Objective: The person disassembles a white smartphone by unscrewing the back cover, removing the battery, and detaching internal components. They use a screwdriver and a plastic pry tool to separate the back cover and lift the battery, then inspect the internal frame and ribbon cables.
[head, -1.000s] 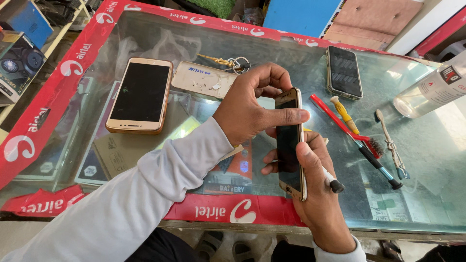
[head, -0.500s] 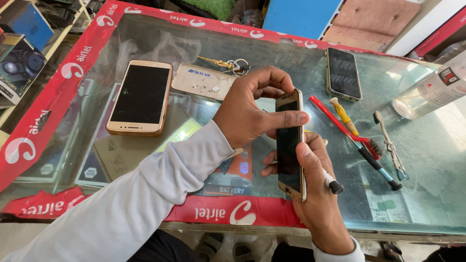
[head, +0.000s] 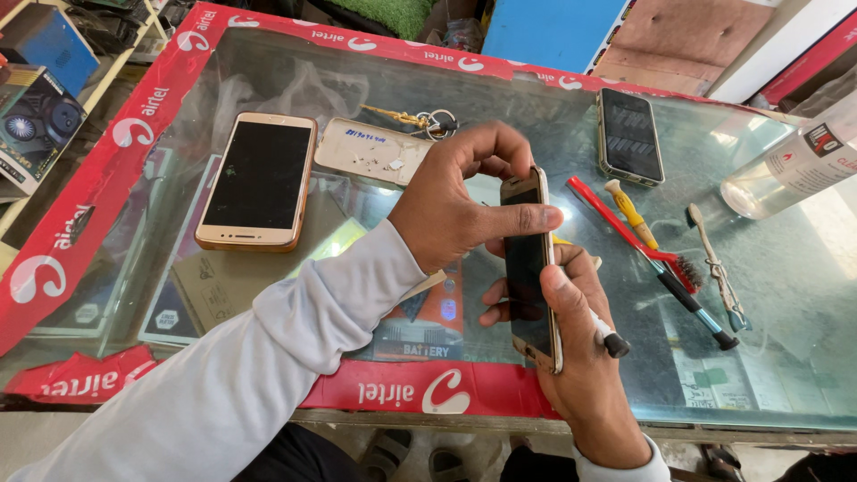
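Note:
I hold a gold-edged smartphone (head: 528,268) on its side edge above the glass counter (head: 375,107). My left hand (head: 460,205) grips its upper end, thumb lying across the dark screen. My right hand (head: 571,357) cradles the lower end from below, thumb on the screen edge. A thin tool with a black and white handle (head: 610,339) is tucked between my right fingers.
On the glass lie a gold smartphone (head: 257,180), a pale back cover with tiny screws (head: 370,152), keys (head: 415,118), a dark phone (head: 630,136), a red brush (head: 629,234), a yellow screwdriver (head: 630,212), another brush (head: 714,268) and a clear bottle (head: 786,170). Boxes (head: 36,98) stand left.

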The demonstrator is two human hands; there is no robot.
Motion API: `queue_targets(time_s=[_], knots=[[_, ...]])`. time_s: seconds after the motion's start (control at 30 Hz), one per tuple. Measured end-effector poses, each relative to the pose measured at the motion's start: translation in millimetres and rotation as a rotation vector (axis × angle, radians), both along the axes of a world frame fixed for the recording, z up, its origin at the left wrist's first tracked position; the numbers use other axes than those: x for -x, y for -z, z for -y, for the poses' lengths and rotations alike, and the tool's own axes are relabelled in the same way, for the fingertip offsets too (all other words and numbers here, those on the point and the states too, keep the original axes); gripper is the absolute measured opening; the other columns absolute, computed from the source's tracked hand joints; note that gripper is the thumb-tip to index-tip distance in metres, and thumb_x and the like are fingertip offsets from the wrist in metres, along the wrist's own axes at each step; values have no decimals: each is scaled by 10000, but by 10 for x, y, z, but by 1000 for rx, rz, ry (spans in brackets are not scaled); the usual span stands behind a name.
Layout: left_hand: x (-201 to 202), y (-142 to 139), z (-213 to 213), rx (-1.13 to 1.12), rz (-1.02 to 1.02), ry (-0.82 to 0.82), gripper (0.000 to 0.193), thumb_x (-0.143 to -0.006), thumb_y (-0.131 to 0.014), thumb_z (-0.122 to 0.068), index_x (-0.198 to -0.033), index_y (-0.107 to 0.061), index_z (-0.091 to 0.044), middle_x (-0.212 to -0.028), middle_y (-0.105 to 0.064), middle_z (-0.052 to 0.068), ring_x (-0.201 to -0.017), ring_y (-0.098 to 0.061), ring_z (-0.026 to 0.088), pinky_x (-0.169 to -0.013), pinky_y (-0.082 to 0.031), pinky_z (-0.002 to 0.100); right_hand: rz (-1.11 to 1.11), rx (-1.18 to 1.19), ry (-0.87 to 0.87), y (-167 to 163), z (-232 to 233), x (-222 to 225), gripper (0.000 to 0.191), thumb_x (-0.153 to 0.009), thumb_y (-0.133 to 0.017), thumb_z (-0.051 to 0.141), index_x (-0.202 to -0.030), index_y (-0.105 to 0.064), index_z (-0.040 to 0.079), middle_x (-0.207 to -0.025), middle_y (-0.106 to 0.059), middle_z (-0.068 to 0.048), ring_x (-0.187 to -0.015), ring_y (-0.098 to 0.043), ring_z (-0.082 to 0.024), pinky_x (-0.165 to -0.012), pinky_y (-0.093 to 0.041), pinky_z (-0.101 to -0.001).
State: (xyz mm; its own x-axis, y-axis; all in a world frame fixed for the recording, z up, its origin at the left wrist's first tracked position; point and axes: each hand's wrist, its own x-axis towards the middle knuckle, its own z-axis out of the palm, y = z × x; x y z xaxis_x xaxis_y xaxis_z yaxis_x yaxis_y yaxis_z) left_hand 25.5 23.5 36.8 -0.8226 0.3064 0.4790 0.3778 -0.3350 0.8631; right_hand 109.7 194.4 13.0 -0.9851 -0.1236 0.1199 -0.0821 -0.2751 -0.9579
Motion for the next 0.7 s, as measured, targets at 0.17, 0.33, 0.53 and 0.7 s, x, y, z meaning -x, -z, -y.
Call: queue_targets(time_s=[0.17,0.33,0.53,0.7], knots=[[10,26,1,13,-37,-11,363,-801,-880,-187,-972,-571,-104,-972,-611,23,-1026,-626,101,-570,-654,270,-9,7,8,-14,19,-15,534,-969,-600,420,-1211,-453,-32,-1322,-613,-294,-977,-682,-279,-810,-610,-442],[112,66,14,-73,64,35,373,-827,-803,-207,-1127,-626,-76,-1075,-693,49,-1009,-686,119,-870,-611,253,7,28,19,-32,19,-25,568,-956,-584,422,-1279,-461,-28,-1311,-609,-283,-958,-695,-291,-764,-616,-445],[145,121,-6,-38,189,71,398,-865,-811,-202,-1159,-689,37,-1052,-739,121,-929,-727,146,-802,-648,299,34,42,10,5,-36,-16,489,-970,-615,349,-1236,-450,-26,-1292,-634,-296,-901,-667,-259,-727,-591,-406],[115,64,20,-5,206,28,388,-819,-800,-220,-1093,-621,-13,-1048,-733,101,-896,-729,149,-697,-661,324,22,69,-3,34,-56,-6,424,-956,-663,277,-1160,-409,6,-1283,-627,-294,-881,-657,-256,-719,-580,-401]])
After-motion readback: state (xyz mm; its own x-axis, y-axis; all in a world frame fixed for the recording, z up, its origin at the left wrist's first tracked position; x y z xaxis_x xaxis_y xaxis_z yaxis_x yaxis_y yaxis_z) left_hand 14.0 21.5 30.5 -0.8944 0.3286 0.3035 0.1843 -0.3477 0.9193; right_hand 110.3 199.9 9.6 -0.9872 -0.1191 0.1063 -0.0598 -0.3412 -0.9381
